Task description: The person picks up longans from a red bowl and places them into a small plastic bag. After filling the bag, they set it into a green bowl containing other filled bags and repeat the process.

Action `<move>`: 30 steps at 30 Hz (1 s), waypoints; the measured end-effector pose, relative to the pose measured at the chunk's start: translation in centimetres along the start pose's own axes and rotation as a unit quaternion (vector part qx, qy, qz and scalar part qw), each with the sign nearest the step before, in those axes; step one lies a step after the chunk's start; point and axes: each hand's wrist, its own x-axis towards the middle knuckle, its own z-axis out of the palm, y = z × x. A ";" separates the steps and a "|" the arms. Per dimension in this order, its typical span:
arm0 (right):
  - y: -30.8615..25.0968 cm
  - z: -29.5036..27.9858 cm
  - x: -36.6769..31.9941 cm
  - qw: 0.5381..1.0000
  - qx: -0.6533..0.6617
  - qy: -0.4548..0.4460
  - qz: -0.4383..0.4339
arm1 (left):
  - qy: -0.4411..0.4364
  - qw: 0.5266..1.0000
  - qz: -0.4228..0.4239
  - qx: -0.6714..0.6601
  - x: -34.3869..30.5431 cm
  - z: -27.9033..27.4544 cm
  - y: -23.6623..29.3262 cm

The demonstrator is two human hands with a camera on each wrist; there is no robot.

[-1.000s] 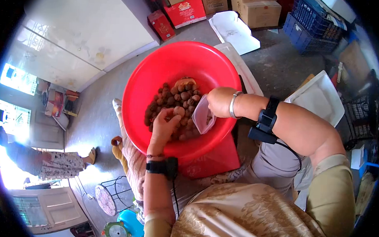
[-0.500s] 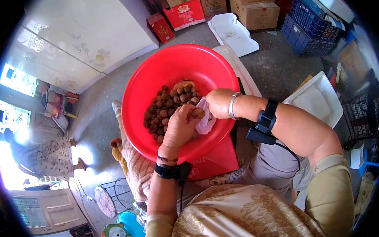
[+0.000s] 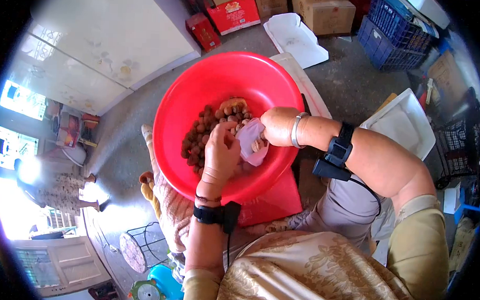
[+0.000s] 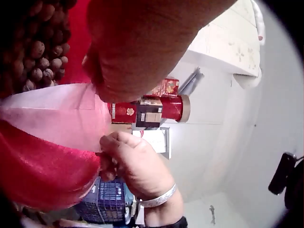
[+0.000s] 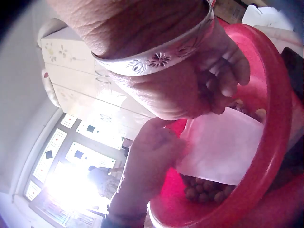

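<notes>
White cabinet doors fill the left of my head-camera feed, above a bare concrete floor. Next comes the red basin, wide and round, with a heap of brown nuts lying against its lower left wall. The left hand hovers over the edge of that heap, back to the camera, fingers curled down at the mouth of a clear plastic bag. Whether its grip holds anything, I cannot tell from any view.

The bag sits inside the basin, just right of the heap, and a few nuts show through its film. The right hand holds the bag's far edge, its grip a pinch of thumb and fingers on the plastic. The left wrist camera shows that pinch plainly. A silver bangle circles the right wrist, and a black strap sits further up the forearm. Further right, a white foam tray lies on the floor, and blue crates stand stacked at the upper right.
</notes>
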 end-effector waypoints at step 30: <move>0.4 1.0 0.8 0.999 0.002 -0.028 0.029 | -0.166 0.973 -0.158 0.009 -2.4 -0.1 -9.3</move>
